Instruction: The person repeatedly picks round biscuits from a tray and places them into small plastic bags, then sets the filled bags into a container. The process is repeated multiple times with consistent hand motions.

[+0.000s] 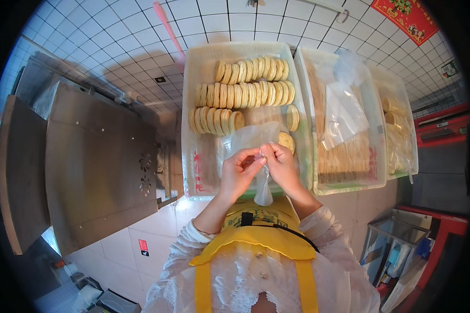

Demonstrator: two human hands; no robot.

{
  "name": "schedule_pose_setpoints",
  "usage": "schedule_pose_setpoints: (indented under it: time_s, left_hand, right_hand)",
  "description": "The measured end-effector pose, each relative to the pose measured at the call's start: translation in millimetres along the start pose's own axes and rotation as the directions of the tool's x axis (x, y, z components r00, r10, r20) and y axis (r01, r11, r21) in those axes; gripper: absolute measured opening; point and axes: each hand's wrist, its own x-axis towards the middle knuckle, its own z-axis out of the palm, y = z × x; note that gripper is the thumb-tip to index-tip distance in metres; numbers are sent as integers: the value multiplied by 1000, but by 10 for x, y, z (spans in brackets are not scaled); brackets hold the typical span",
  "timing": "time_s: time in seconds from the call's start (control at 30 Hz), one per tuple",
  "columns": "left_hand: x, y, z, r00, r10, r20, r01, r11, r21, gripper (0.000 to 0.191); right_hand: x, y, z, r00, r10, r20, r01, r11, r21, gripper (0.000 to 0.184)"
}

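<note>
My left hand (239,171) and my right hand (281,168) meet at the front of a white plastic crate (187,164). Between their fingertips they pinch the gathered part of a translucent plastic bag (254,135). One end of the bag spreads out beyond my hands over the crate, and a narrow tail hangs toward my yellow apron (258,242). What the bag contains is hard to tell. Round flat breads stand on edge in three rows: a back row (252,69), a middle row (244,94) and a shorter front row (215,120). One flat bread (286,143) lies just past my right hand.
To the right stands a second crate (350,187), with plastic bags (344,113) on its plastic-covered contents. A third crate (411,156) holds more wrapped breads. On the left is a large metal cabinet (102,168). A pink-handled tool (168,29) leans by the tiled wall (243,25).
</note>
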Motion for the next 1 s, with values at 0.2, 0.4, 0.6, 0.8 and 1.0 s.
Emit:
schedule_pose_setpoints:
  time_s: [0.2, 0.4, 0.6, 0.8, 1.0]
  left_hand:
    - [37, -43, 42, 998, 43, -36, -47, 994, -102, 9]
    - [109, -51, 73, 976, -215, -42, 161, 833, -529, 3]
    - [142, -82, 114, 985, -167, -33, 129, 859, -495, 4]
    - [182, -101, 195, 997, -48, -56, 29, 952, -306, 8]
    - [177, -66, 259, 998, 5, -55, -20, 960, -281, 8]
  right_hand:
    - [25, -181, 6, 985, 157, 76, -171, 951, 257, 37]
    - [137, 14, -270, 955, 176, 239, -268, 856, 442, 35]
    - [154, -233, -339, 979, 68, 192, -130, 934, 333, 20]
    - [148, -297, -518, 970, -51, 238, 68, 996, -64, 9]
    - [103, -113, -536, 962, 87, 260, -179, 916, 358, 10]
